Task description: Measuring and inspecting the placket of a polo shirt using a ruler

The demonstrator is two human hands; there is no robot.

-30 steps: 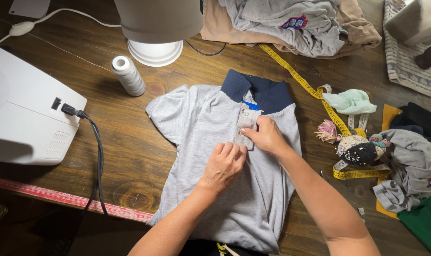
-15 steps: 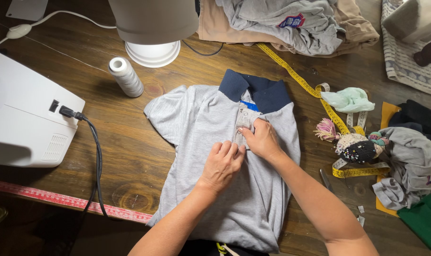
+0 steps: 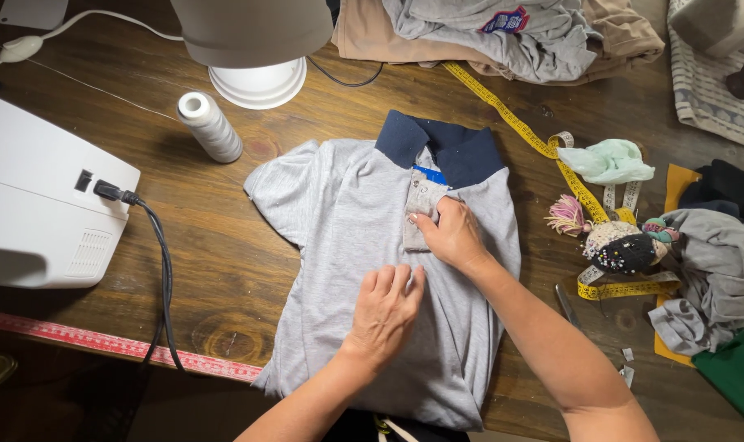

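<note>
A grey polo shirt (image 3: 339, 245) with a navy collar (image 3: 470, 155) lies flat on the wooden table, collar away from me. My right hand (image 3: 452, 233) rests on the button placket just below the collar, fingertips pressing its edge. My left hand (image 3: 386, 311) lies flat on the chest of the shirt a little lower, fingers together and pointing up toward the placket. Neither hand grips anything.
A white sewing machine (image 3: 36, 205) with a black cable (image 3: 163, 270) stands at the left. A white thread spool (image 3: 210, 127) and lamp base (image 3: 257, 82) sit behind the shirt. A yellow tape measure (image 3: 511, 115), a pincushion (image 3: 621, 245) and piled clothes (image 3: 716, 262) crowd the right.
My left hand has slid down the shirt, away from the placket. My right hand stays on the placket.
</note>
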